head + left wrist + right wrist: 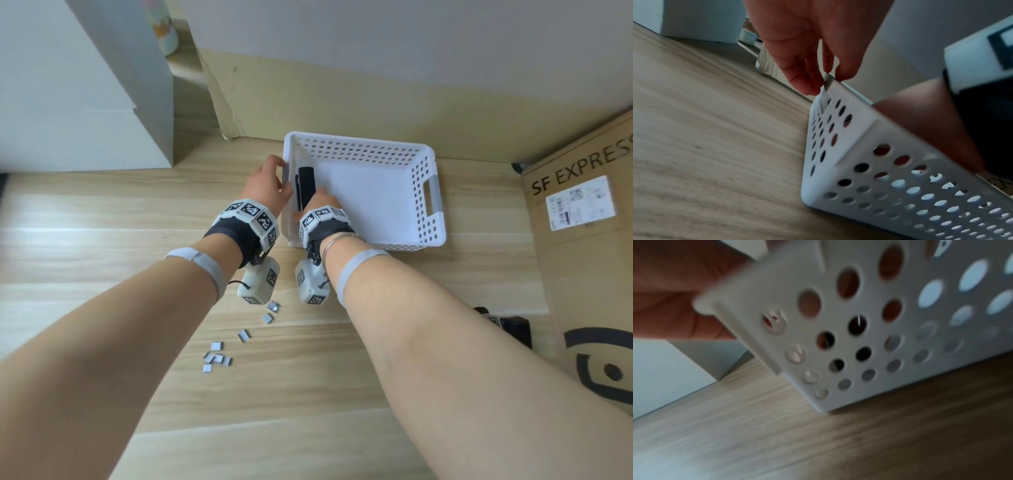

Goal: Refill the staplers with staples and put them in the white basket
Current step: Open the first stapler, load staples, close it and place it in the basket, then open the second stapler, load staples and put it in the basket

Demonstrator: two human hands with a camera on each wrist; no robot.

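The white perforated basket [394,150] stands on the wooden table, its holed wall [890,162] close in both wrist views [789,280]. A black stapler [306,185] stands on edge inside it against the left wall and shows dark through the holes [857,326]. My left hand [270,181] is outside the basket and pinches the left rim between thumb and fingers [803,78]. My right hand [320,200] reaches over the near left corner and grips the stapler's near end. Its fingertips are hidden behind the hand, and the palm [670,293] is blurred.
Several loose strips of staples [217,356] lie scattered on the table near my left forearm. A large cardboard box [582,222] stands at the right, with a dark object [510,329] beside it. A white cabinet [85,102] rises at the back left.
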